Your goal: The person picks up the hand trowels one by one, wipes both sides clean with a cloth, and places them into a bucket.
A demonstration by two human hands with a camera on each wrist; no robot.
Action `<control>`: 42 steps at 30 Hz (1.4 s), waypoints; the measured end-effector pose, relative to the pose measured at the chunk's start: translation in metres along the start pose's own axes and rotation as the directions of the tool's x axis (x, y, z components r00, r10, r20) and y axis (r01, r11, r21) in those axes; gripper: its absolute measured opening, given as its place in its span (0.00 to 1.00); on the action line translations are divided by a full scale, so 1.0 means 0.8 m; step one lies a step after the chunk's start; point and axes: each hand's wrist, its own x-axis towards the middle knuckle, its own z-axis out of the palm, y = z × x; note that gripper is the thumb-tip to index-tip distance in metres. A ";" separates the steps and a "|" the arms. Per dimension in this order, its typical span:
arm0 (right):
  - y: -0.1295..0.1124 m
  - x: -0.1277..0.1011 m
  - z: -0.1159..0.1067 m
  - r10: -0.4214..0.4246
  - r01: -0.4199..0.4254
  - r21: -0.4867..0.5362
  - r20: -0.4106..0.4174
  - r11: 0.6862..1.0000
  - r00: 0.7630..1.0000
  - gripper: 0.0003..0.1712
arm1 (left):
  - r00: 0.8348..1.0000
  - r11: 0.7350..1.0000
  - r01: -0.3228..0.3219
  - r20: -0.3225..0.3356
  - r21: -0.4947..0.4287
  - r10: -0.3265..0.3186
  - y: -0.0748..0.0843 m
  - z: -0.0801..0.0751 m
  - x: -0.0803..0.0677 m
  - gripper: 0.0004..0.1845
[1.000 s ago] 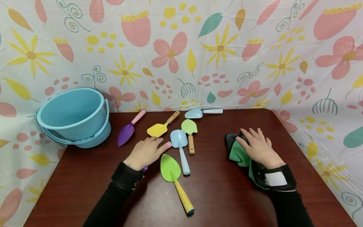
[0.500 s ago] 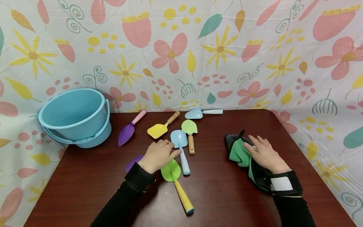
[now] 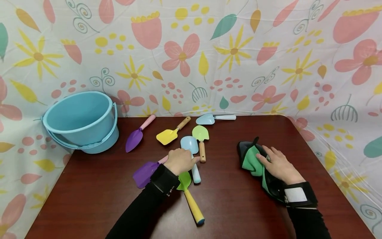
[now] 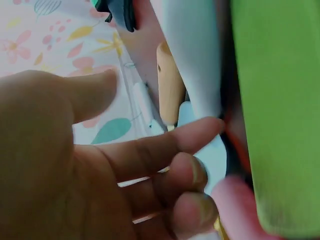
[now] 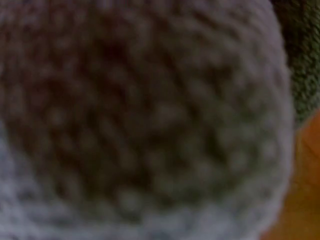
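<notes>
left hand (image 3: 180, 161) among the toy trowels, right hand (image 3: 276, 164) on a folded cloth (image 3: 252, 159)
the left fingers (image 4: 165, 150) curl round the pink handle of a purple trowel (image 3: 144, 174) lying on the surface (image 3: 89, 199) — likely light, stiff, smooth plastic, best held at the handle; the right fingers lie straight on the soft green-and-dark cloth — limp, easy to bunch.

left hand (image 3: 180, 161) palm down, fingers seemingly half-curled; right hand (image 3: 277, 165) flat, fingers straight

bright even light, soft shadows, wrist views blurred, perhaps too close
</notes>
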 end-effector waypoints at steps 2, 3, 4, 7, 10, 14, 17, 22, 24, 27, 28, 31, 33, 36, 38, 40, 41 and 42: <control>0.000 0.002 0.002 0.004 -0.004 -0.002 -0.002 1.000 1.000 0.46 | 0.999 0.999 0.036 0.029 0.010 -0.036 0.005 0.002 0.006 0.29; 0.000 0.003 0.003 0.004 -0.004 -0.005 -0.003 1.000 1.000 0.46 | 0.998 0.998 0.054 0.042 0.014 -0.055 0.007 0.004 0.009 0.28; -0.001 0.004 0.003 0.006 -0.006 -0.005 -0.001 1.000 1.000 0.47 | 0.996 0.997 0.070 0.051 0.020 -0.071 0.009 0.006 0.012 0.27; 0.000 0.006 0.005 -0.001 0.001 -0.007 -0.004 1.000 1.000 0.46 | 0.992 0.994 0.102 0.073 0.030 -0.104 0.014 0.011 0.017 0.27; 0.001 0.007 0.009 -0.020 0.020 -0.010 -0.006 1.000 1.000 0.45 | 0.989 0.992 0.128 0.081 -0.004 -0.127 0.015 0.017 0.021 0.27; 0.000 0.007 0.015 -0.042 0.042 -0.017 -0.002 0.999 0.999 0.45 | 0.986 0.988 0.152 0.081 -0.033 -0.149 0.014 0.026 0.024 0.28; -0.004 0.007 0.019 -0.050 0.050 -0.033 0.002 0.998 0.999 0.46 | 0.985 0.987 0.158 0.076 -0.022 -0.156 0.014 0.030 0.027 0.28; -0.010 0.010 0.024 -0.079 0.078 -0.094 -0.007 0.993 0.997 0.43 | 0.980 0.984 0.174 0.104 -0.031 -0.170 0.010 0.030 0.028 0.23; -0.012 0.011 0.025 -0.107 0.105 -0.104 -0.013 0.989 0.994 0.39 | 0.980 0.984 0.173 0.111 -0.032 -0.168 0.007 0.028 0.027 0.20; -0.012 0.014 0.025 -0.153 0.150 -0.091 -0.024 0.984 0.988 0.32 | 0.982 0.986 0.165 0.096 -0.039 -0.160 0.002 0.023 0.025 0.19; -0.013 0.015 0.025 -0.166 0.163 -0.085 -0.025 0.983 0.986 0.30 | 0.984 0.986 0.160 0.086 -0.048 -0.156 -0.001 0.021 0.024 0.18; -0.013 0.017 0.025 -0.196 0.193 -0.074 -0.026 0.978 0.980 0.25 | 0.986 0.983 0.159 0.056 -0.096 -0.154 -0.007 0.015 0.019 0.19; -0.013 0.017 0.025 -0.209 0.206 -0.064 -0.031 0.976 0.977 0.24 | 0.987 0.978 0.158 0.043 -0.135 -0.153 -0.010 0.010 0.017 0.19; -0.013 0.016 0.022 -0.234 0.232 -0.047 -0.048 0.972 0.971 0.22 | 0.988 0.975 0.153 0.034 -0.164 -0.149 -0.014 0.001 0.011 0.21; -0.014 0.016 0.019 -0.251 0.249 -0.033 -0.073 0.968 0.965 0.20 | 0.988 0.972 0.151 0.039 -0.178 -0.147 -0.017 -0.005 0.007 0.21; -0.017 0.016 0.015 -0.277 0.277 -0.023 -0.107 0.961 0.955 0.18 | 0.990 0.971 0.142 0.037 -0.193 -0.138 -0.021 -0.011 0.003 0.21; -0.019 0.016 0.013 -0.289 0.289 -0.015 -0.128 0.957 0.949 0.17 | 0.991 0.970 0.134 0.031 -0.202 -0.131 -0.024 -0.013 0.001 0.21; -0.022 0.017 0.010 -0.301 0.304 -0.009 -0.153 0.953 0.941 0.16 | 0.992 0.968 0.128 0.028 -0.216 -0.125 -0.027 -0.017 -0.001 0.22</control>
